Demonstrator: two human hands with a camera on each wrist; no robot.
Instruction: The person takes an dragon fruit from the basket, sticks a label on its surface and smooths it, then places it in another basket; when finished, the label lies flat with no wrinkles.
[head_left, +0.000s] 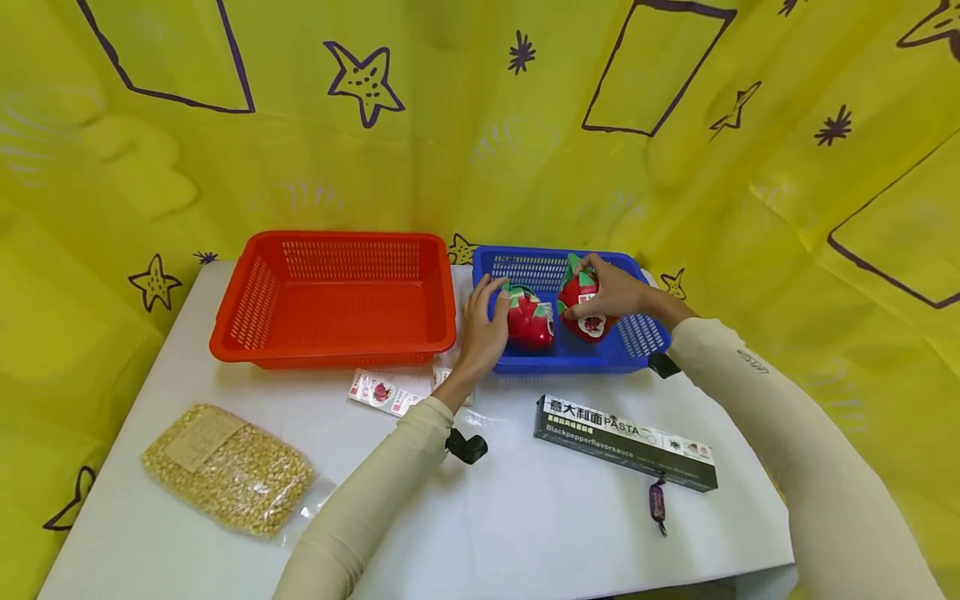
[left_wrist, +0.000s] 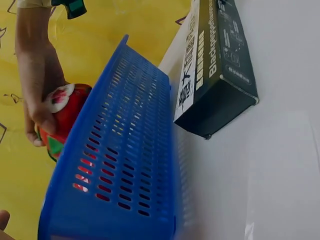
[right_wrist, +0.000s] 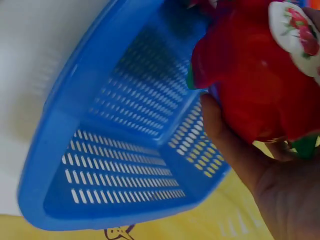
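Note:
In the head view, my right hand (head_left: 617,292) grips a red dragon fruit (head_left: 571,292) with green leaf tips and a white label, over the right part of the blue basket (head_left: 517,364). The right wrist view shows the thumb against this fruit's shiny red skin. A second dragon fruit (head_left: 529,323) sits in the basket's left part. Beside it, at the basket's left rim, is my left hand (head_left: 483,329), its fingers loosely bent and its thumb close to the fruit. Whether that thumb touches the fruit is unclear. Only a fingertip of this hand shows in the left wrist view.
A red basket (head_left: 337,354) stands left of the blue one. Printed packets (head_left: 390,392) lie in front of it. A bag of yellow kernels (head_left: 228,471) is at front left. A black pasta box (head_left: 626,442) and a small purple packet (head_left: 657,503) lie front right.

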